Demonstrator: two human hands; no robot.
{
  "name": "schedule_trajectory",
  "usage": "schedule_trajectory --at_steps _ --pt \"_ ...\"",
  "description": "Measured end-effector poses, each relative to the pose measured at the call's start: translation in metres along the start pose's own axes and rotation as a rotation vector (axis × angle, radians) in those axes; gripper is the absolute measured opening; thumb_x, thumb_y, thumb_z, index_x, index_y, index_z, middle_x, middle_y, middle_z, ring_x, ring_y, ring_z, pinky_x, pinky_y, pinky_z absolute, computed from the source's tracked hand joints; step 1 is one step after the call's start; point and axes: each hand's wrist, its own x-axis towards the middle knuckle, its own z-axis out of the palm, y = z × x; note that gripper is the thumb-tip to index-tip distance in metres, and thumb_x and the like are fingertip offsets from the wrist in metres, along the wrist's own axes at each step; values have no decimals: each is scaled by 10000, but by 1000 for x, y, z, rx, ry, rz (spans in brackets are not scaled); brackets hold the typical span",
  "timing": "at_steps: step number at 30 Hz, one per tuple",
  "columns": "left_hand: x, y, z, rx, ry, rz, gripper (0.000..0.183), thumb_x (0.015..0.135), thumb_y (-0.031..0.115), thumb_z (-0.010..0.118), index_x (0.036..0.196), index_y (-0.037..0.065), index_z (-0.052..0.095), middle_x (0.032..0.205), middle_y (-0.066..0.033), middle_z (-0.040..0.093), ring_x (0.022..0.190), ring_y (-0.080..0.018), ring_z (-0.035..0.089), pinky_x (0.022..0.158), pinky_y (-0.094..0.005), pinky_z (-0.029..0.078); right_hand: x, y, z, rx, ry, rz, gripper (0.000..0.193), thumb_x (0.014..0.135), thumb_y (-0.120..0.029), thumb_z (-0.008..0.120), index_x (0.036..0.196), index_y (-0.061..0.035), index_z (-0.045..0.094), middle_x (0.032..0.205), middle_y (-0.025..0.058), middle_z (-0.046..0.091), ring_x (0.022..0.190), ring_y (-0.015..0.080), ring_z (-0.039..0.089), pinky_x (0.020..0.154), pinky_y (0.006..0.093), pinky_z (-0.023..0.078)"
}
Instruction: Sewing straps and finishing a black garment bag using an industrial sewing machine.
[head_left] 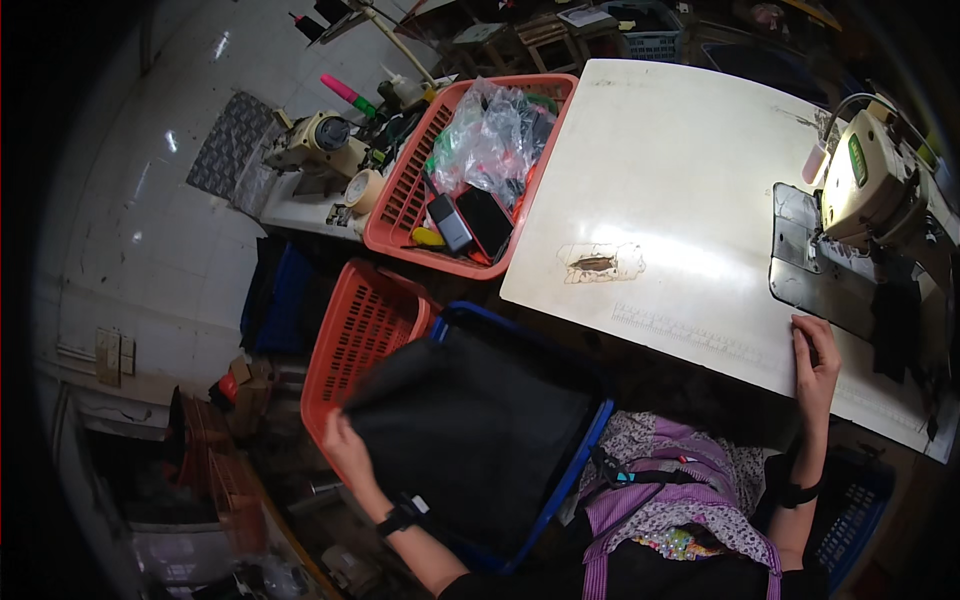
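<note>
While the left hand [348,450] grips the left edge of the black cloth [480,425], most of that cloth lies in the blue bin [606,412], lower centre of frame. Right hand [818,362] rests at the worktop [680,170] edge, right side, relaxed, nothing visible in it. Looks early: grip done; cloth not yet clear of bin or at the sewing machine [862,180]

A green badge [857,160] stood out on the sewing machine [848,207] — lettering there, but too small to read! Down along the near edge of the table [665,150] ran a ruler scale [685,333] — fine ticks, figures lost in the blur. Not one word or number came through legibly.
</note>
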Motion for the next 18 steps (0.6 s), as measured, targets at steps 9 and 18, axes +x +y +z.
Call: schedule_trajectory --at_steps 9,18 --pt "169 252 -33 -49 763 893 275 833 -99 489 1030 27 635 900 -136 641 791 -355 612 722 -417 483 0 -1 -3 20 16 9 159 888 17 557 1023 24 641 981 115 611 917 209 591 807 276 448" --pt "44 359 111 -437 6 1536 257 731 102 661 985 140 674 873 -34 581 769 -225 580 720 -383 455 -4 -9 -2 51 82 21 141 848 34 584 971 33 652 934 141 624 861 263 606 732 322 482"
